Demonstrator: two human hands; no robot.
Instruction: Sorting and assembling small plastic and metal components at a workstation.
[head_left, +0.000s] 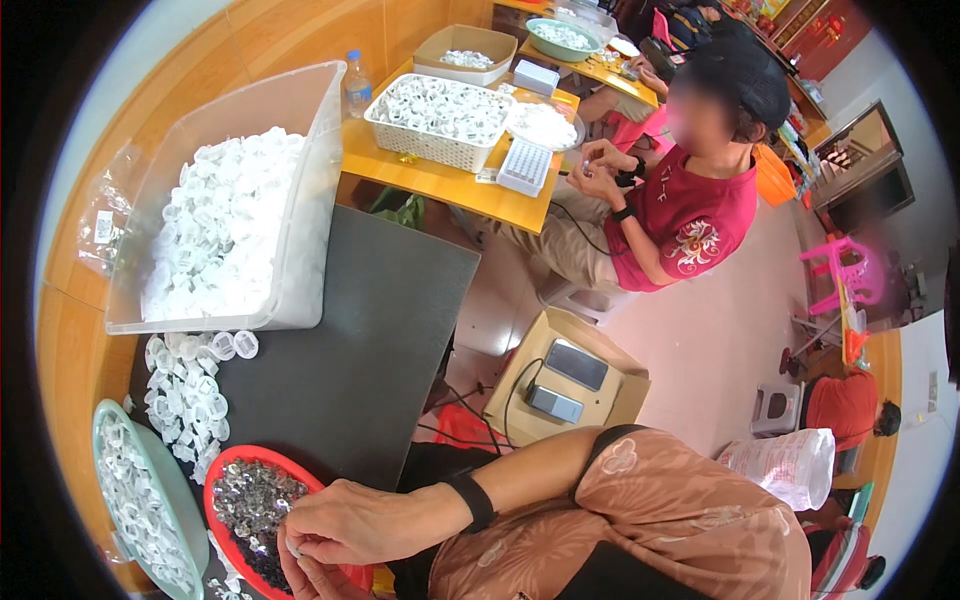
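My right hand [365,522], with a black band at the wrist, reaches over the edge of a red bowl [312,482]. Its fingers are pinched together around something too small to name. Just below, my left hand [322,580] shows only in part at the lower edge, its fingers closed against the right fingertips; what they hold is hidden. Small dark and clear shiny pieces [255,500] fill the bowl. Beside it stands a pale green basin [185,500] of small white plastic parts. More white round parts [190,400] lie loose on the black table [385,300].
A large clear bin [325,200] heaped with white parts stands at the table's far end. Beyond, a person in a red shirt [690,215] works at a yellow table [400,170] bearing a white basket [430,150]. A cardboard box [625,400] with devices and cables sits right of my table.
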